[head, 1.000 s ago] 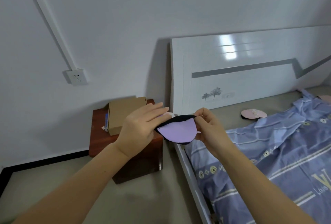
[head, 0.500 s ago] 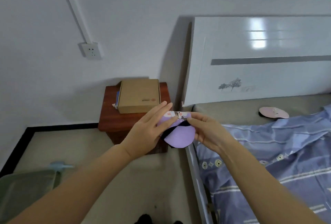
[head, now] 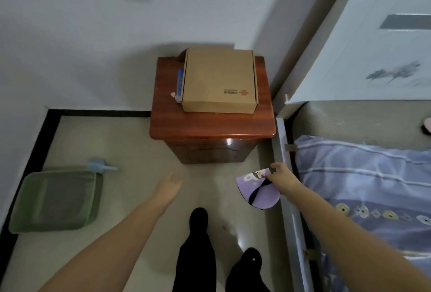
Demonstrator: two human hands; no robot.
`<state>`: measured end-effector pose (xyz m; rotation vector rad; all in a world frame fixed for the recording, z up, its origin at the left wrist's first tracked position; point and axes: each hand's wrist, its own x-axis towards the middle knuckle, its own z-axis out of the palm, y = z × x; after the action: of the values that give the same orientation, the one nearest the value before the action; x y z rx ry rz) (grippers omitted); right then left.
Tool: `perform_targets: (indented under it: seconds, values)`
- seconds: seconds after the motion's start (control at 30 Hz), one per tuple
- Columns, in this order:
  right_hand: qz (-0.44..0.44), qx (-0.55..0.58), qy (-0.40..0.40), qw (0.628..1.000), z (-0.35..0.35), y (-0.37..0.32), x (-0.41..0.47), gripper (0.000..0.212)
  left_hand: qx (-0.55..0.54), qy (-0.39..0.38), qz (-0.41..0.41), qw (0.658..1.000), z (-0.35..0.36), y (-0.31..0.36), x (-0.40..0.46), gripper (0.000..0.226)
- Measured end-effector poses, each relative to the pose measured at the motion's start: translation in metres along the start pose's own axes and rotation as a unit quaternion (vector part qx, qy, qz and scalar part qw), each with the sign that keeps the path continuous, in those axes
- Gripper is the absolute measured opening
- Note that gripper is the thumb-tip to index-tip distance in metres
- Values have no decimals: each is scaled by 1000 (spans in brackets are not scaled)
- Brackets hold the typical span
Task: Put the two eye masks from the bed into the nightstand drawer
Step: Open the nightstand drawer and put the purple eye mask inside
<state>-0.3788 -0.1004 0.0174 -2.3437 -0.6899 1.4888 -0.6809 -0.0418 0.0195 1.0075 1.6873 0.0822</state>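
Observation:
My right hand (head: pixel 283 177) pinches a purple eye mask (head: pixel 257 189) with a black strap; the mask hangs folded below my fingers, just left of the bed frame. My left hand (head: pixel 169 186) is held flat and holds nothing, low over the floor in front of the nightstand (head: pixel 210 126). The reddish-brown nightstand stands ahead, and its drawer front (head: pixel 210 151) is closed. A sliver of the pink eye mask (head: pixel 427 126) shows on the mattress at the right edge of view.
A cardboard box (head: pixel 219 80) and a blue item (head: pixel 180 84) lie on the nightstand top. A green plastic bin (head: pixel 54 200) sits on the floor at left. The bed with its blue quilt (head: pixel 363 186) and white headboard (head: pixel 373 46) fills the right side. My feet (head: pixel 198 219) are below.
My left hand let go of the purple mask and dropped toward the floor. My right hand lowered with the mask. The view tilted down and drew closer to the nightstand.

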Motion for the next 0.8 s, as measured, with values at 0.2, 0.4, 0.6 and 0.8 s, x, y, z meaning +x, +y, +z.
perform_targets:
  seconds: [0.2, 0.4, 0.6, 0.8]
  values:
    - [-8, -15, 27, 1000, 30, -22, 103, 69, -75, 103, -2, 992, -12, 16, 115, 50]
    - [-44, 57, 131, 989, 48, -33, 165, 49, -136, 180, 45, 973, 7, 15, 175, 58]
    - [-78, 46, 142, 986, 51, -31, 187, 32, -67, 221, 67, 971, 3, -4, 203, 41]
    - [-125, -91, 136, 979, 35, -15, 196, 17, 30, 248, 92, 964, -3, -11, 214, 23]
